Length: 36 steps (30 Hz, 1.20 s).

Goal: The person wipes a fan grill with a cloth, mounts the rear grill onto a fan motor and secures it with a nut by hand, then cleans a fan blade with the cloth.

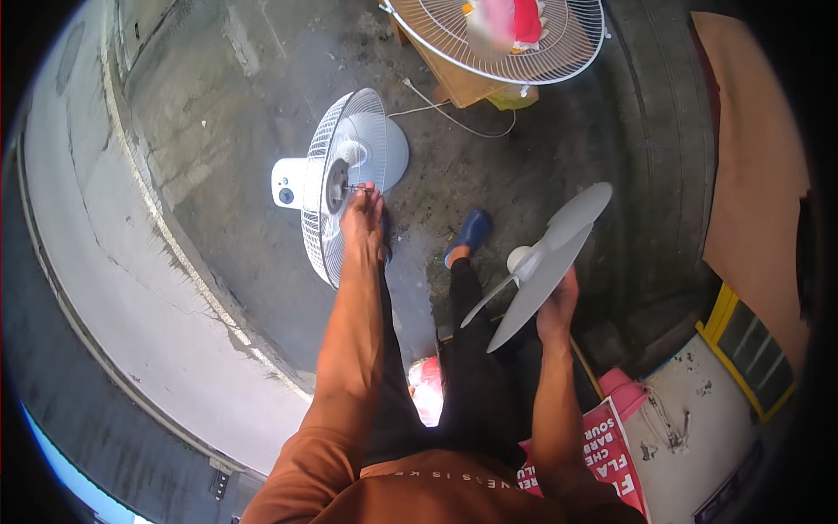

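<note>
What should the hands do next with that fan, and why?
Probably ease the left hand off the thin rod, making room there: its fingers are right at the rod in the middle of the fan, no blades sit there, and the right hand holds the loose blades off to the side.

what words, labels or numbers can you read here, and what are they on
"SOUR", "BARB", "CHE", "FLA": partial words, upside down on the red sign; its other letters are partly covered.
"NE", "S IS KE": upside down on the brown shirt, broken by folds.
White motor housing: marks too small to read.
</note>
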Motion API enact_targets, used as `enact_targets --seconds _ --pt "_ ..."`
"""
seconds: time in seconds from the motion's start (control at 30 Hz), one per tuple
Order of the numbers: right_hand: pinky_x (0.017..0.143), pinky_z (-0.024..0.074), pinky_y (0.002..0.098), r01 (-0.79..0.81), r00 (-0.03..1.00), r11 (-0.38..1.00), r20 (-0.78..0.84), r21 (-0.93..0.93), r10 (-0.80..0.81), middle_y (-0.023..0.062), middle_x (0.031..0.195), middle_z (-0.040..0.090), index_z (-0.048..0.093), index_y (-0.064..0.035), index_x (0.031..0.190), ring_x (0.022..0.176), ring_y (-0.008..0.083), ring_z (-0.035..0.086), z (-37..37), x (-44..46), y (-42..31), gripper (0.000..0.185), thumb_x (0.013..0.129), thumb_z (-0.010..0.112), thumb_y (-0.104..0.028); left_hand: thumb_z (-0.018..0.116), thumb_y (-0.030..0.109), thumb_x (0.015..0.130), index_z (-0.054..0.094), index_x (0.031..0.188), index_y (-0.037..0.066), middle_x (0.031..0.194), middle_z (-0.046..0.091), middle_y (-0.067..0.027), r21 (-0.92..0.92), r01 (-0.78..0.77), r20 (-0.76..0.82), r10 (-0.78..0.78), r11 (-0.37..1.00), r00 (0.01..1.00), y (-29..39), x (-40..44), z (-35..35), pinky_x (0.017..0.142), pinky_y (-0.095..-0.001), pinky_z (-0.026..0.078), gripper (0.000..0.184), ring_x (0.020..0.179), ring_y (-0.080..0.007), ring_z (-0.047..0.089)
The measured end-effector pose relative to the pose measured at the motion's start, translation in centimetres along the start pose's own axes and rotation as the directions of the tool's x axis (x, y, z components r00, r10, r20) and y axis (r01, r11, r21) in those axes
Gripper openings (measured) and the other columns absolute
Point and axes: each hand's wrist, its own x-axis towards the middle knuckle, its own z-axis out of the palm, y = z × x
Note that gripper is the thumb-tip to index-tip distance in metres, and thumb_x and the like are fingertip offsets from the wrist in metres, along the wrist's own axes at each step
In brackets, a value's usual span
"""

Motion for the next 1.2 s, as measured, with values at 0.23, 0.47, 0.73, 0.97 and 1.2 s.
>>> enact_targets --seconds 0.23,0.47,0.73,0.97,1.2 --pt "0.091 0.0536 0.0356 0.482 0.813 0.700 -0.029 -0.526 -0.582 0.0119 0.116 0.064 0.059 0.0015 0.134 0.105 0.0219 0.065 5.8 16.1 -14.4 0.064 0.078 0.085 -0.012 0.075 0.034 0.097 0.058 0.130 0.002 0.122 0.065 -0.0123 0.158 -0.022 -0.141 0.044 0.987 0.989 -0.8 1.2 -0.3 0.099 -0.0389 0.055 0.049 0.108 -0.0240 0.064" --pt "0.113 0.0446 0.0447 0.443 0.761 0.267 0.202 -0.856 -0.617 0.0233 0.140 0.055 0.054 -0.0050 0.144 0.132 0.0407 0.052 12.7 30.0 -18.3 0.077 0.073 0.081 -0.018 0.070 0.028 0.100 0.059 0.125 0.001 0.111 0.065 -0.0073 0.478 0.046 0.184 -0.152 0.877 0.971 0.1 -9.6 -0.6 0.085 -0.0334 0.056 0.038 0.097 -0.0184 0.065" --pt "0.105 0.0481 0.0433 0.673 0.547 0.249 0.241 -0.697 -0.802 0.0214 0.132 0.061 0.059 -0.0018 0.136 0.124 0.0361 0.059 16.6 27.3 -13.4 0.057 0.084 0.077 -0.019 0.065 0.021 0.104 0.065 0.105 0.001 0.085 0.068 -0.0081 0.499 -0.523 0.215 0.486 0.690 0.847 10.5 -18.9 -3.3 0.066 -0.0271 0.055 0.020 0.070 -0.0132 0.065" --pt "0.089 0.0537 0.0469 0.275 0.936 0.789 0.342 -0.549 -0.088 0.0225 0.108 0.071 0.068 -0.0015 0.112 0.099 0.0395 0.069 21.3 13.5 2.6 0.030 0.100 0.064 -0.028 0.070 0.028 0.100 0.065 0.111 -0.002 0.102 0.063 -0.0130 0.848 -0.513 0.326 0.632 0.133 0.703 17.8 -5.4 -4.9 0.076 -0.0365 0.055 0.032 0.086 -0.0224 0.063" --pt "0.086 0.0488 0.0558 0.129 0.881 0.770 0.429 -0.624 0.200 0.0251 0.101 0.071 0.068 -0.0037 0.101 0.101 0.0480 0.065 26.8 12.5 12.0 0.039 0.104 0.055 -0.040 0.071 0.020 0.096 0.058 0.105 -0.003 0.111 0.059 -0.0259 0.825 -0.386 0.547 0.417 -0.412 0.726 19.0 1.0 -3.2 0.082 -0.0530 0.055 0.028 0.092 -0.0464 0.065"
